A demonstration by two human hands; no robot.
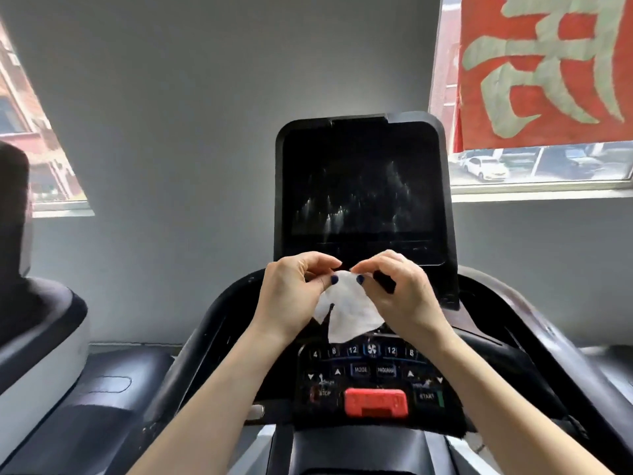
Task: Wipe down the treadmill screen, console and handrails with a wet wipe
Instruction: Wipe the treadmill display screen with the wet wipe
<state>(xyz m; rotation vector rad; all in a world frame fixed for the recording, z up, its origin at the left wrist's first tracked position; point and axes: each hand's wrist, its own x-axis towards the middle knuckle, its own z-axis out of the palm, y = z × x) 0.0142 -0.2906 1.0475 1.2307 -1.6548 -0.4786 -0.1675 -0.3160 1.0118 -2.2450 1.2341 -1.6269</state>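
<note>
A white wet wipe (346, 310) hangs between both hands, in front of the treadmill console (373, 371). My left hand (291, 293) pinches its upper left edge and my right hand (397, 289) pinches its upper right edge, thumbs close together. Above them the dark treadmill screen (363, 186) shows pale vertical streaks. The console below has numbered buttons and a red stop clip (376, 402). Black handrails curve out on the left (205, 337) and on the right (534, 323).
Another exercise machine (37, 323) stands at the left. A grey wall is behind the treadmill. Windows sit at the left (30, 132) and right, the right one with a red banner (544, 70) over it.
</note>
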